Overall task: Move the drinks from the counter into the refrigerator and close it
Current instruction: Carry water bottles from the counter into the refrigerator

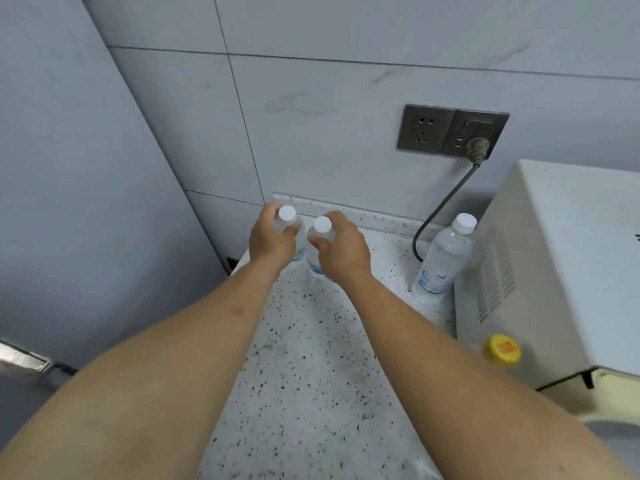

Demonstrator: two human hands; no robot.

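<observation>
Two clear water bottles with white caps stand side by side at the back left of the speckled counter [304, 358]. My left hand [272, 239] grips the left bottle [289, 220] just below its cap. My right hand [341, 249] grips the right bottle [321, 230] around its neck. A third water bottle [443, 261] stands upright further right, beside a white appliance. A bottle with a yellow cap [503, 348] sits at the appliance's front corner. The grey refrigerator side [86, 202] fills the left, with a metal handle [20, 356] low down.
A white microwave-like appliance [561, 265] takes up the counter's right side. Its cord [440, 209] runs up to a wall socket [450, 131] on the tiled wall. Open counter surface lies between my forearms.
</observation>
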